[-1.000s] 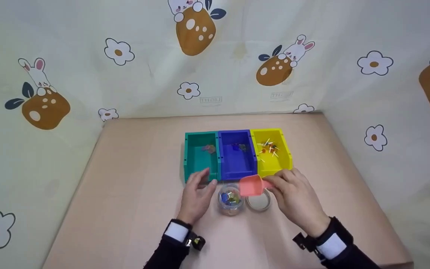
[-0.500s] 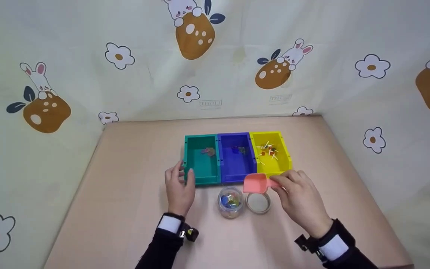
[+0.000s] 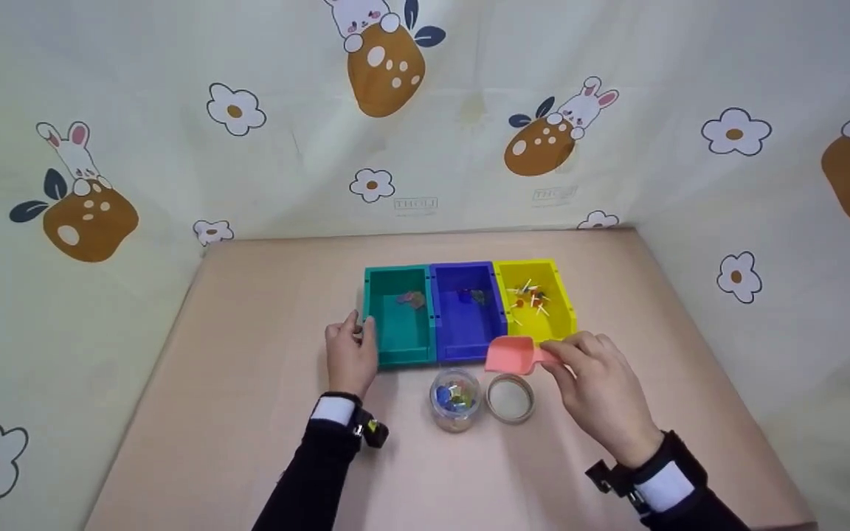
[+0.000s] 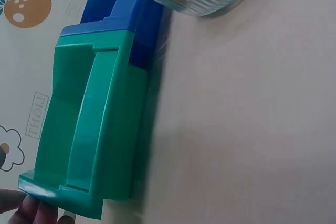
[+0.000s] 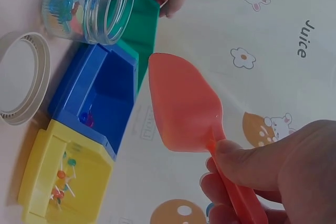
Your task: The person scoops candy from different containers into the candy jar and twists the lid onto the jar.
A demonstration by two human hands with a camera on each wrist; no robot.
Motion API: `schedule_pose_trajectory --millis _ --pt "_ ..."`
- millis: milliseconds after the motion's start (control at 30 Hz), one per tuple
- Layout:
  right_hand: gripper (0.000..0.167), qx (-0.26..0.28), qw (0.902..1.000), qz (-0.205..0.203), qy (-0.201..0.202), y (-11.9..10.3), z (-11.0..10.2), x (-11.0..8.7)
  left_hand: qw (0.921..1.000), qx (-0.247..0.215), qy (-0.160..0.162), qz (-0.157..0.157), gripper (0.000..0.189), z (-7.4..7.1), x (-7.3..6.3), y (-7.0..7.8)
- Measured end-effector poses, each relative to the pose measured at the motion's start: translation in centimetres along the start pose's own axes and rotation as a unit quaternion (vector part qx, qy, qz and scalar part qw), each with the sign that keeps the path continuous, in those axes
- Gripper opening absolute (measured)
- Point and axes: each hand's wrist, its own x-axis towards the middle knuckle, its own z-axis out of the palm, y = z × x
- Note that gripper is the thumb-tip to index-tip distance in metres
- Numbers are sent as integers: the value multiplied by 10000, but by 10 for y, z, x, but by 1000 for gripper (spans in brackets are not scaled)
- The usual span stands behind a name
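My right hand pinches the handle of a coral-pink plastic scoop, thumb on top. The scoop, with nothing visible in it, hangs in the air by the front of the yellow bin. My left hand is at the outer left side of the green bin, its fingertips bent by the wall. Whether they grip the wall or hold something small is unclear. In front of the bins stands a clear open jar with colourful small pieces, beside its round lid.
A blue bin sits between the green and yellow ones, all touching in a row. Small pieces lie in the green and blue bins. Several little pieces with white sticks lie in the yellow bin. A patterned cloth encloses the table.
My left hand has moved left from near the jar to the green bin's outer side, its fingers drawing in. My right hand has moved the scoop slightly right and away from me.
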Motion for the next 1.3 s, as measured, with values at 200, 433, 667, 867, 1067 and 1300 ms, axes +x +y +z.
schedule_pose_trajectory --millis 200,433,667,867,1067,1300 --pt "28 20 9994 -129 314 10 -2 1 9983 367 46 458 41 -1 8 -9" --pt "29 36 9970 766 61 31 -9 16 9968 406 1 695 38 -4 10 -11" --pt "28 -40 9928 1196 -37 56 -4 33 9973 349 5 653 34 -4 11 -12" --pt "23 -204 9889 1356 -566 72 15 48 9981 354 3 503 36 -4 12 -13" --pt "27 -118 9833 1407 -1144 77 41 62 9975 296 -12 641 37 -4 13 -16" --pt "55 -445 9601 1780 -2110 58 52 79 9942 73 65 1068 40 7 34 -53"
